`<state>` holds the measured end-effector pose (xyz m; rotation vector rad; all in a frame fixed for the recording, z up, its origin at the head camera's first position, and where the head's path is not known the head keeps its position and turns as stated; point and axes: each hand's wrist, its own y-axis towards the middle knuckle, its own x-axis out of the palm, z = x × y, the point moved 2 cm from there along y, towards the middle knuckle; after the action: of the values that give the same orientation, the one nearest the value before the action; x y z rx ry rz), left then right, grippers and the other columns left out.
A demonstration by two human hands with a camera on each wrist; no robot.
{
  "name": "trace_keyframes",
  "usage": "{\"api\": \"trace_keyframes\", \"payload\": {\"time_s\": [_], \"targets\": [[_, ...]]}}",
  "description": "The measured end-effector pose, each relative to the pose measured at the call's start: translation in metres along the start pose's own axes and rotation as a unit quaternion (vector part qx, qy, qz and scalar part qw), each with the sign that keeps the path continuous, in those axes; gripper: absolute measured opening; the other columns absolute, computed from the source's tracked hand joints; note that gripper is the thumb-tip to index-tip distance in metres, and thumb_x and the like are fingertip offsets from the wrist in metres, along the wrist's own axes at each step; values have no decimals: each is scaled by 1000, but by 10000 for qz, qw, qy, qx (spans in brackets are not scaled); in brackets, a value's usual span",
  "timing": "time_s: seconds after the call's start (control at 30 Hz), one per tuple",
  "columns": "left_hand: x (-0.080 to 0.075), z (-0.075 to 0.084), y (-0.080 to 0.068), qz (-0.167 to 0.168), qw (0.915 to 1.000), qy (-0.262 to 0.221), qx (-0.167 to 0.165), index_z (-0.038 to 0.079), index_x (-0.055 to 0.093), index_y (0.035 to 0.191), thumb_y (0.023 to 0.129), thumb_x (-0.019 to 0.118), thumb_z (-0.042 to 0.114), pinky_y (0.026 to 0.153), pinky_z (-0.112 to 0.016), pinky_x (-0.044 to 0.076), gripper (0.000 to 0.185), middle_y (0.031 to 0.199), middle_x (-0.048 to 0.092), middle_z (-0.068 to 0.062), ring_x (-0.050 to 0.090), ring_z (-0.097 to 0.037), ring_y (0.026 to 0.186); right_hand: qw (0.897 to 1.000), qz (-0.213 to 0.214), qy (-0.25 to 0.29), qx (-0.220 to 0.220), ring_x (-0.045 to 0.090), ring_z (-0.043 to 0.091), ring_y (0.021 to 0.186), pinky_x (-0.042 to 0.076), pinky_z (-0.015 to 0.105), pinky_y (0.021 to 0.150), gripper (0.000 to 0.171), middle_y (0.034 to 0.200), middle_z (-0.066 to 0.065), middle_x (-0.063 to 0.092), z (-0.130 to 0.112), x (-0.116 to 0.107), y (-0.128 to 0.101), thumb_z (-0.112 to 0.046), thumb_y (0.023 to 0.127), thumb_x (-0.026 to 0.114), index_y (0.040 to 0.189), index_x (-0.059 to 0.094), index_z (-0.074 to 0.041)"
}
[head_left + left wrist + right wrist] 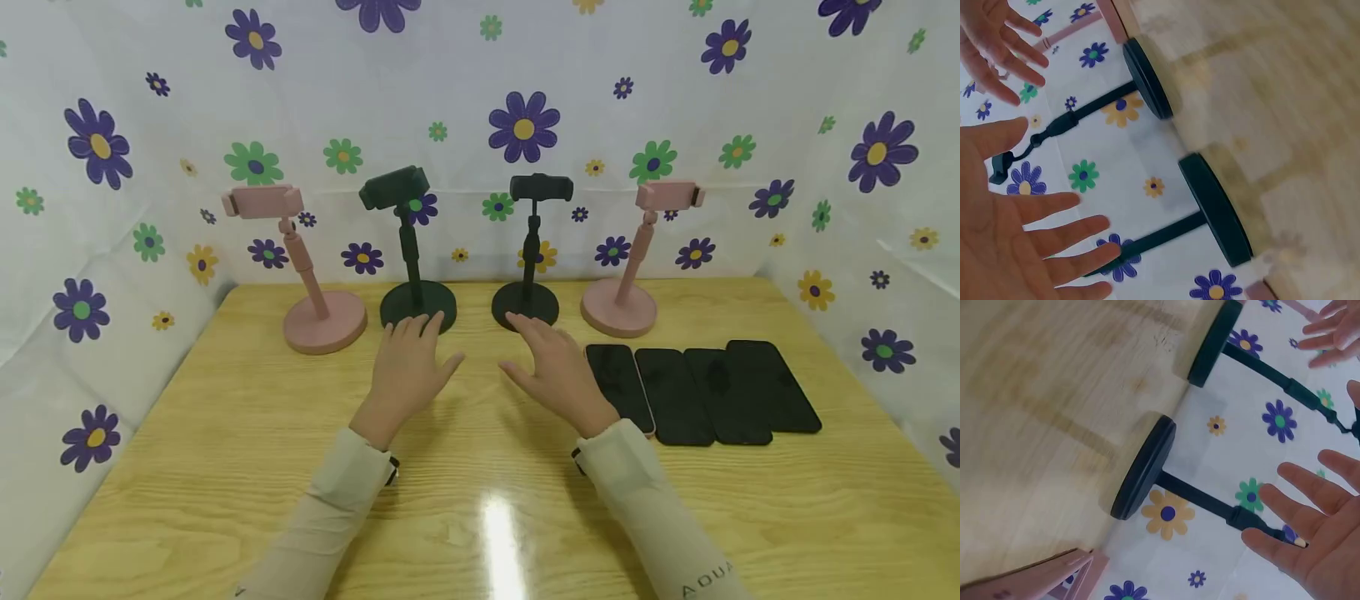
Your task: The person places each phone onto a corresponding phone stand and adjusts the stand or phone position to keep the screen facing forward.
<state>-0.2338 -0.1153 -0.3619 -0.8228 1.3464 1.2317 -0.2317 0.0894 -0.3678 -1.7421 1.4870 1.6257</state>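
Note:
My left hand (407, 371) hovers over the table before the dark green phone stand (415, 304), fingers extended and thumb spread, holding nothing. Opposite it, my right hand (555, 371) is held out the same way, in front of the black phone stand (527, 307) and just left of a row of phones. Both palms look bare in the wrist views, where the left fingers (1069, 234) and the right fingers (1304, 500) are straight and apart from the stands. Both stands are upright on round bases with clamps on top.
A pink phone stand (325, 321) is at the left end of the row and another pink stand (619, 308) at the right end. Several dark phones (675, 396) lie side by side on the wooden table (225, 467). A flowered cloth (450, 100) hangs behind.

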Motion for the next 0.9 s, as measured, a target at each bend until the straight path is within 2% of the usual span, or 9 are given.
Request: {"api": "trace_keyframes", "payload": {"time_s": [0.13, 0.23, 0.43, 0.57, 0.67, 0.8, 0.9], "targets": [[-4, -24, 8, -507, 9987, 31, -79, -1, 39, 140, 93, 52, 47, 108, -55, 31, 69, 137, 46, -24, 42, -40, 129, 9992, -348, -121, -144, 50, 31, 126, 39, 52, 103, 59, 136, 12, 53, -1, 5, 14, -36, 90, 62, 140, 42, -14], [-7, -44, 17, -876, 9959, -136, -180, -3, 37, 140, 94, 53, 43, 107, -54, 33, 67, 138, 44, -27, 42, -41, 129, 9972, -652, -217, -285, 51, 29, 125, 39, 50, 104, 58, 136, 13, 53, 1, 10, 28, -36, 91, 61, 140, 43, -13], [-10, -76, 37, -1417, 9883, -352, -432, -5, 35, 141, 96, 51, 35, 106, -53, 34, 62, 141, 40, -30, 41, -44, 129, 9918, -1168, -166, -490, 56, 26, 120, 43, 41, 102, 55, 135, 10, 55, 5, 27, 60, -33, 92, 60, 139, 44, -13], [-8, -87, 52, -1749, 9836, -232, -385, -4, 37, 140, 97, 51, 31, 105, -54, 35, 57, 140, 41, -29, 43, -44, 127, 9840, -1704, -152, -505, 53, 24, 124, 42, 39, 104, 52, 139, 8, 51, 4, 48, 84, -30, 93, 59, 140, 44, -13], [3, -93, 63, -2025, 9787, -137, -292, -3, 37, 140, 97, 51, 29, 107, -54, 33, 56, 142, 40, -28, 41, -43, 129, 9774, -2049, -139, -494, 49, 24, 128, 39, 38, 106, 51, 142, 8, 48, 0, 67, 99, -27, 93, 59, 140, 44, -13], [24, -98, 72, -2318, 9725, -38, -203, -1, 38, 141, 97, 51, 28, 110, -54, 28, 54, 145, 38, -24, 38, -41, 133, 9728, -2212, -203, -655, 47, 25, 130, 40, 39, 105, 47, 144, 9, 45, -6, 92, 109, -25, 95, 55, 140, 45, -16], [27, -94, 73, -2404, 9706, -76, -63, -2, 40, 140, 97, 51, 26, 109, -52, 30, 52, 143, 41, -23, 40, -40, 131, 9702, -2199, -441, -920, 47, 25, 130, 41, 39, 104, 44, 144, 9, 45, -6, 103, 114, -26, 95, 53, 138, 48, -16]]}}
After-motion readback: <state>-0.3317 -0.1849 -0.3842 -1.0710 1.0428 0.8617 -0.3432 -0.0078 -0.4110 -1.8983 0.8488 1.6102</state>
